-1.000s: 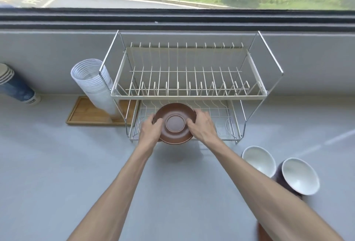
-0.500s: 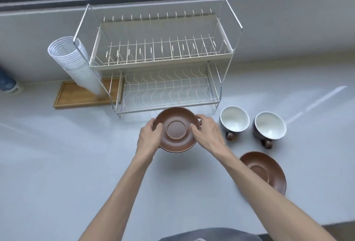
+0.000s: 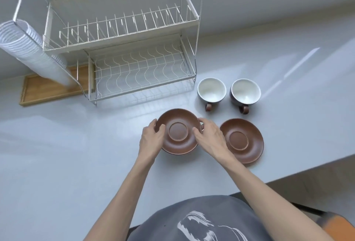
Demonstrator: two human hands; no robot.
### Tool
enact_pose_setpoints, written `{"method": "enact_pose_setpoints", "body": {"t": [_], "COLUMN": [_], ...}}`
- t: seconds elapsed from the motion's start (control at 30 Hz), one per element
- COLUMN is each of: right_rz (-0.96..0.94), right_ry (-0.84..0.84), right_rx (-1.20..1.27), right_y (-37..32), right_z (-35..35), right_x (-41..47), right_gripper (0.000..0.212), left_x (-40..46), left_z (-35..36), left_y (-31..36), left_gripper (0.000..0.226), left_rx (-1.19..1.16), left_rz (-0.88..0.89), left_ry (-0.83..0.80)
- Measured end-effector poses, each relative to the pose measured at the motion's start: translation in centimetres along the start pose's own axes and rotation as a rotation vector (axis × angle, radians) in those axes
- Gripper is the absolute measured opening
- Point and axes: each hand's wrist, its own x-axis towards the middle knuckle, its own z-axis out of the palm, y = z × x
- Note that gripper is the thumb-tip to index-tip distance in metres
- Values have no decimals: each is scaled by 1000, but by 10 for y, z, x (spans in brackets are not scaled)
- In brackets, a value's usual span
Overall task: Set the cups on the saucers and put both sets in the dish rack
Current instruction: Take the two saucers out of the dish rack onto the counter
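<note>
You are bringing the saucer (image 3: 178,131) back from the rack (image 3: 123,48): a second ago it was at the mouth of the lower shelf, and now it is sitting out in front of the rack, near the middle of the frame. Your left hand (image 3: 151,139) is gripping its left rim, thumb lying over the top and fingers curled beneath. Your right hand (image 3: 210,139) is gripping the right rim the same way, thumb pressing on the brown surface beside the centre ring. Whether the saucer is resting on the counter (image 3: 57,154) or hanging just above it, you cannot tell.

To the right of your right hand, the second saucer (image 3: 243,140) is lying flat on the counter, partly covered by your wrist. Above it in the frame, the two cups (image 3: 211,90) are standing upright side by side, the other one (image 3: 245,92) just to the right, apart from each other, white insides showing and handles pointing toward the bottom of the frame. Neither cup is sitting on a saucer.

Both rack shelves are showing bare wire. At the upper left a stack of clear cups (image 3: 28,48) is leaning against the rack's left end, over a wooden tray (image 3: 44,91). Your grey shirt (image 3: 192,221) is filling the bottom edge.
</note>
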Motion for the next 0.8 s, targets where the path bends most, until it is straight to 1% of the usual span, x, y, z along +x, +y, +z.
{"method": "enact_pose_setpoints", "body": {"t": [0.13, 0.27, 0.47, 0.6, 0.8], "right_rz": [52, 60, 64, 75, 62], "right_ry": [2, 3, -9, -19, -8], "right_rx": [2, 16, 4, -1, -21], "right_y": [14, 25, 32, 35, 35], "right_z": [1, 3, 6, 7, 9], "right_x": [-9, -15, -17, -15, -15], "right_gripper": [47, 47, 49, 50, 49], "left_x": [-2, -3, -4, -1, 6], "left_z": [11, 19, 25, 28, 32], "left_y": [-4, -8, -10, -13, -18], "left_gripper": [70, 68, 77, 74, 64], "left_rx": [41, 66, 79, 77, 152], "left_rz": [-5, 0, -5, -13, -7], "left_ry": [-32, -62, -71, -75, -73]}}
